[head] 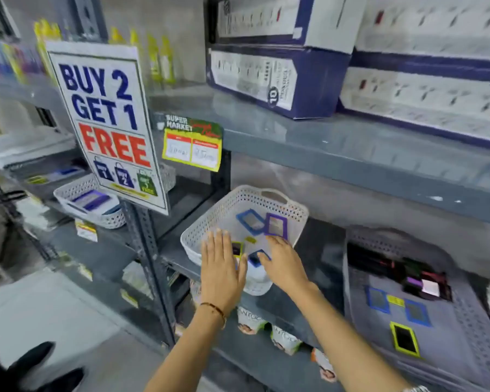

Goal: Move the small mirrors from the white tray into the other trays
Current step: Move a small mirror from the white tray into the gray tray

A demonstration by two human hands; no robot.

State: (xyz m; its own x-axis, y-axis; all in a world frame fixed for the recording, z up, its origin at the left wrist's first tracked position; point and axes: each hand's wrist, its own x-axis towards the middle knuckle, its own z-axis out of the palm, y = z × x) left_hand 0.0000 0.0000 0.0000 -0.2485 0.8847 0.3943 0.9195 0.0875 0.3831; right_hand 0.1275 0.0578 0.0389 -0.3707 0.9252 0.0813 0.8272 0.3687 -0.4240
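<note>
White perforated plastic tray, centre shelf: four small framed mirrors: two blue, one purple, one yellow-green. Grey perforated tray, right: three, being two blue and one yellow-green. Hands: two.

Grey shelf carries white tray under both hands; grey tray right of right hand; second white tray far left of left hand.
</note>
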